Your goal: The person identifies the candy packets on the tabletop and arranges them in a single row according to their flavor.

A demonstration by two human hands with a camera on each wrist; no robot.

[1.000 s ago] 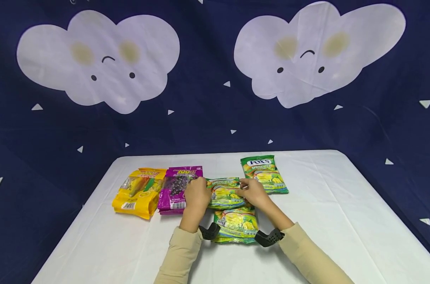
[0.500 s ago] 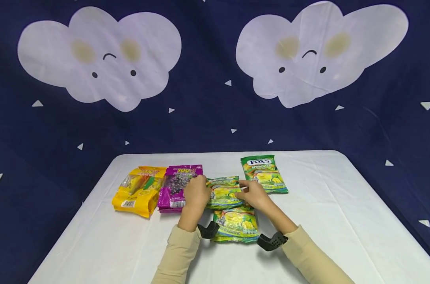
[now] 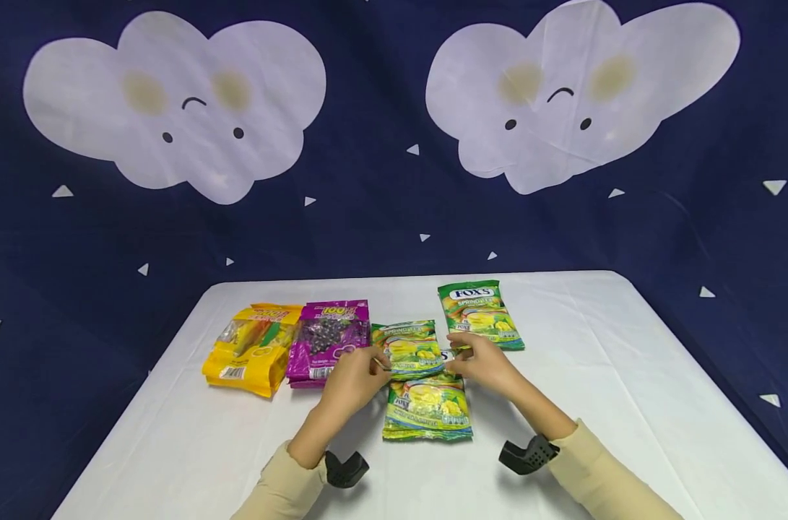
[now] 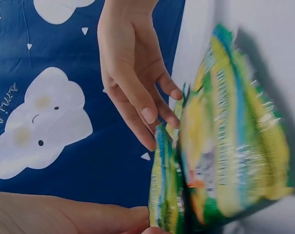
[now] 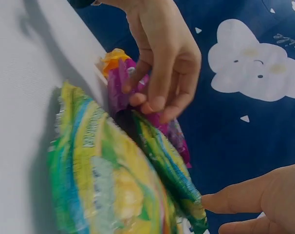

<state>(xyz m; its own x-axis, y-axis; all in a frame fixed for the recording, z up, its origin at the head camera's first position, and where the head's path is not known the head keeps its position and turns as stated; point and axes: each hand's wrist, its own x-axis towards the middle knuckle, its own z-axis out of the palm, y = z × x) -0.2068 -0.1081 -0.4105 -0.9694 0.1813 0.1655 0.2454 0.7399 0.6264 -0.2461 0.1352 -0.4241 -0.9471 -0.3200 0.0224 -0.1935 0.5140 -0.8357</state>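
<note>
In the head view, a green and yellow candy bag (image 3: pixel 407 350) overlaps the top of a similar candy bag (image 3: pixel 427 412) nearer the person. My left hand (image 3: pixel 354 383) has its fingertips right at the upper bag's lower left corner, its fingers loosely bent. At that bag's right side is my right hand (image 3: pixel 485 362), with thumb and fingers spread apart. The right wrist view shows an extended right fingertip (image 5: pixel 208 201) meeting the bag's edge. A third green bag (image 3: pixel 481 314), labelled FOX'S, lies just beyond the right hand.
To the left, a purple bag (image 3: pixel 328 343) with grapes printed on it lies beside a yellow bag (image 3: pixel 250 350). All the bags rest on a white-covered table (image 3: pixel 595 404). Behind it hangs a dark blue cloth (image 3: pixel 367 238) with printed clouds.
My left hand has come off the upper bag's left side and drawn back toward me. The right hand has shifted slightly right and its fingers have loosened. The bags stay about where they were.
</note>
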